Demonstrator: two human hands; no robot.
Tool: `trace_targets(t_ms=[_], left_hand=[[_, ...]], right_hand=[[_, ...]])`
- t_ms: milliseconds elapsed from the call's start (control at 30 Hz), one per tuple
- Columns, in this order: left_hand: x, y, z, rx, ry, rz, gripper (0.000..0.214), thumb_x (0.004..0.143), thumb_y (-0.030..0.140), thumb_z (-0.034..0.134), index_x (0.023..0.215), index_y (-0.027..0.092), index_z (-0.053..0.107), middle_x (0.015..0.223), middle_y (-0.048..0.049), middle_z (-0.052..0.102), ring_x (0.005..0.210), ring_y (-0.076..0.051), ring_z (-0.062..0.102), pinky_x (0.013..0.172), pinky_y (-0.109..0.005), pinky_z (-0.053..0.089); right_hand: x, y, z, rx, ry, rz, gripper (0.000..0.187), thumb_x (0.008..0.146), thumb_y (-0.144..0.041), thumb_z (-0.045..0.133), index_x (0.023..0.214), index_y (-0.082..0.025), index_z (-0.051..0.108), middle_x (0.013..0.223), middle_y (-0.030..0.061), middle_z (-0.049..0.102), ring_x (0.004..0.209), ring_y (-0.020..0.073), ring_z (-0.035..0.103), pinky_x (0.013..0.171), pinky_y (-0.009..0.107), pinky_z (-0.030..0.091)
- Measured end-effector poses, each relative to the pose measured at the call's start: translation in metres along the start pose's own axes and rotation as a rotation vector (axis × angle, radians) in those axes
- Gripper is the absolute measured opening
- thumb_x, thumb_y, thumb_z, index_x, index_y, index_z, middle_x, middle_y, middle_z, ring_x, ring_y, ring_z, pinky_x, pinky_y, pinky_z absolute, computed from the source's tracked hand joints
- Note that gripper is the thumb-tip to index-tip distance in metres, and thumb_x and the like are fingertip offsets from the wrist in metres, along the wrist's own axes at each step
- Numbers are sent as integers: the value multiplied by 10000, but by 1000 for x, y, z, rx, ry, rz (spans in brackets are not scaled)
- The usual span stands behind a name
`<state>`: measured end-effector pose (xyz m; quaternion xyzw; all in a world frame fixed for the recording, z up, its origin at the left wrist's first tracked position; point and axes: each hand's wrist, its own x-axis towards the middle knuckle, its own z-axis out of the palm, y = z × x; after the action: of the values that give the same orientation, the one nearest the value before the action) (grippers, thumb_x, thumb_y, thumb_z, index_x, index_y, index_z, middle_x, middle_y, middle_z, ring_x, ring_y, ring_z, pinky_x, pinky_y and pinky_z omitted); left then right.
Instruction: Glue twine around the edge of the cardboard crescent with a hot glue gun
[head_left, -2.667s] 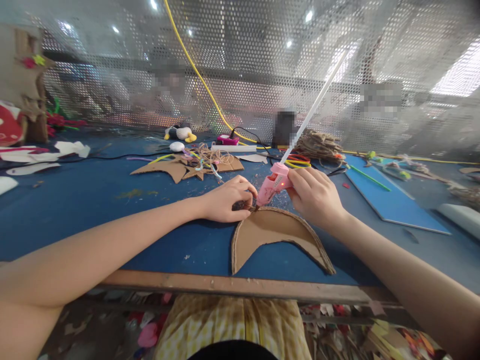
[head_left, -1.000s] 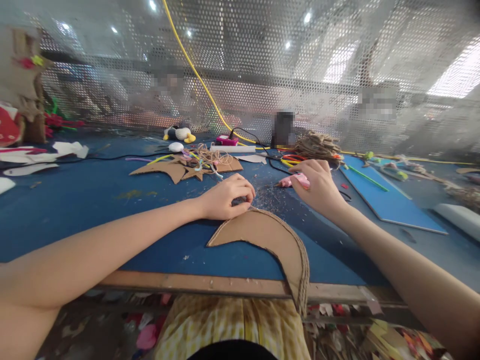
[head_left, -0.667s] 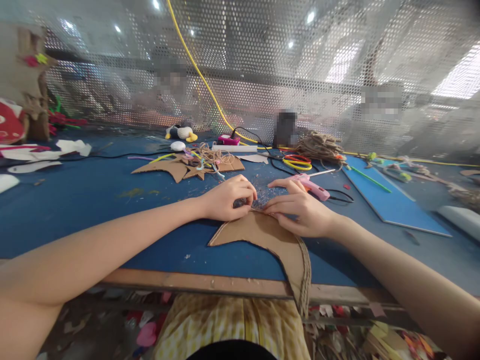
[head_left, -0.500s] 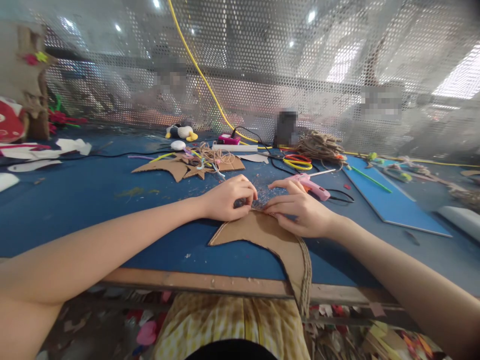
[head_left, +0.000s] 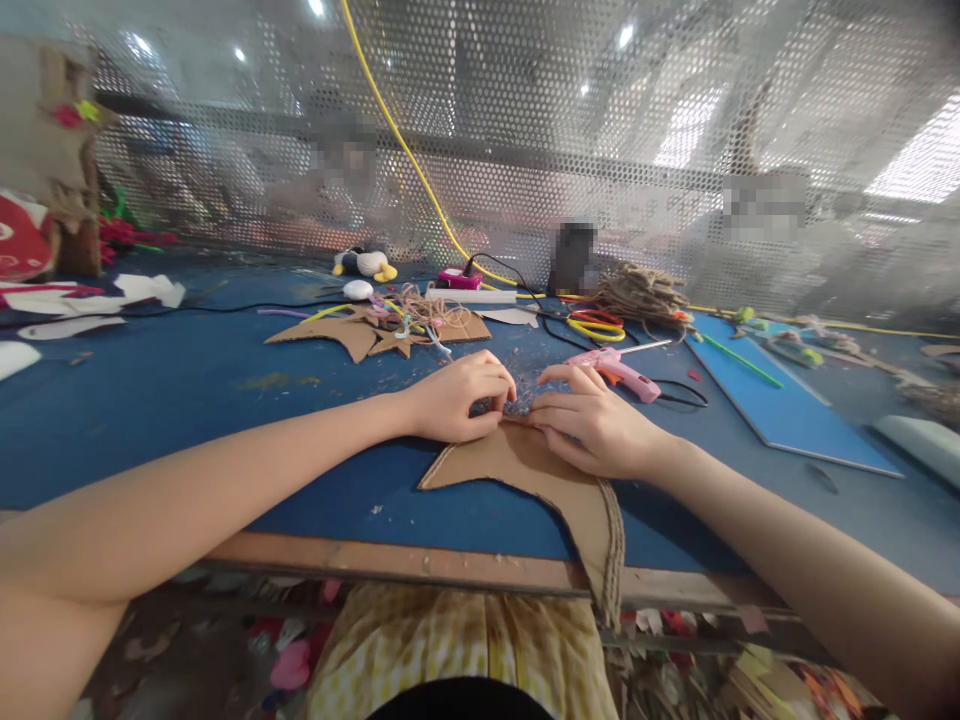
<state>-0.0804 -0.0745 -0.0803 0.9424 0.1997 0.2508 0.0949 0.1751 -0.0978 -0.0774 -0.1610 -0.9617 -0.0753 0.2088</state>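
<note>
A brown cardboard crescent lies at the table's front, its right tip jutting past the edge. Ridged strands, perhaps twine or layered card, line its outer rim. Curled at the rim's top, my left hand has its thumb and fingers pinched together at the cardboard. Just to the right, my right hand is closed along the same rim, thumb on the near face and index finger raised and bent. Whatever thin strand may be between the fingertips is hidden. Behind my right hand lies a pink hot glue gun, its nozzle pointing right.
Cardboard star and crescent pieces lie under tangled string behind my left hand. Farther back are a twine bundle, a pink box and a plush toy. A blue board lies right. Perforated metal closes off the back.
Both hands stay at the rim of the cardboard crescent. My right index finger has bent slightly lower; otherwise hardly anything differs.
</note>
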Motion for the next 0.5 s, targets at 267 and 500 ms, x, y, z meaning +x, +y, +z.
trace_targets(t_ms=[267,500], left_hand=[[0,0,0,8,-4,9,83,799,125,551,758,196,561,1021,-70,694,1011,-238,553,964,-407,455],[0,-1,1,3,-4,9,80,792,118,554,780,194,575,1024,-73,695,1014,-242,554,962,-412,460]], right_hand=[[1,-3,-1,-84,-4,-2,281,957,-139,494,1130,-198,707,1122,72,749,1200,296,503,960,489,447],[3,-6,-1,-91,-20,15,278,969,-149,477,1138,-200,692,1125,77,738,1182,296,495,964,485,436]])
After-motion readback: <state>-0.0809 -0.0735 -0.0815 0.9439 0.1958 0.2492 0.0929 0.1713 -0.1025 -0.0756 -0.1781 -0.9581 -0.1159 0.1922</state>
